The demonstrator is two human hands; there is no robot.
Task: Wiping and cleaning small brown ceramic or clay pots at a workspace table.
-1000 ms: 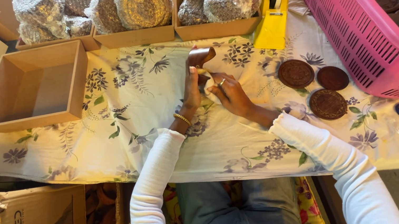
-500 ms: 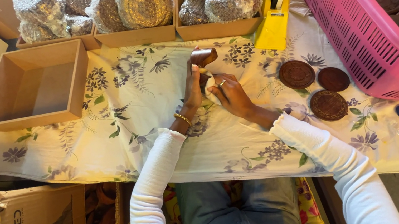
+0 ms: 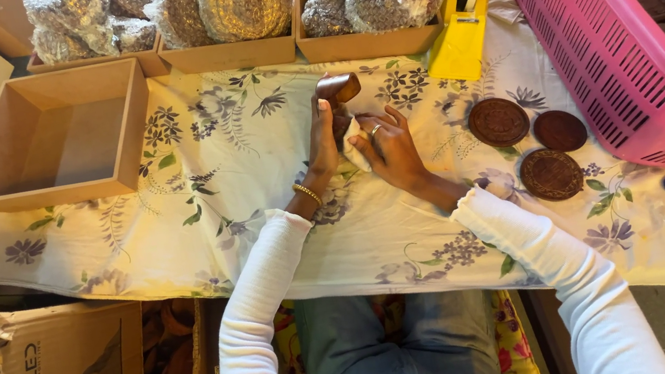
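One camera only, worn on the person's head, looking steeply down and forward over the floral-clothed table (image 3: 180,238), close enough that sleeves and lap fill the bottom edge.

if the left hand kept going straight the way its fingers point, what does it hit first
The left hand points up the table, and its fingertips already touch the small brown wooden piece. Beyond that, probably the cardboard tray of wrapped bundles, though depth is hard to judge.

Bright even light, soft shadows, sharp focus.
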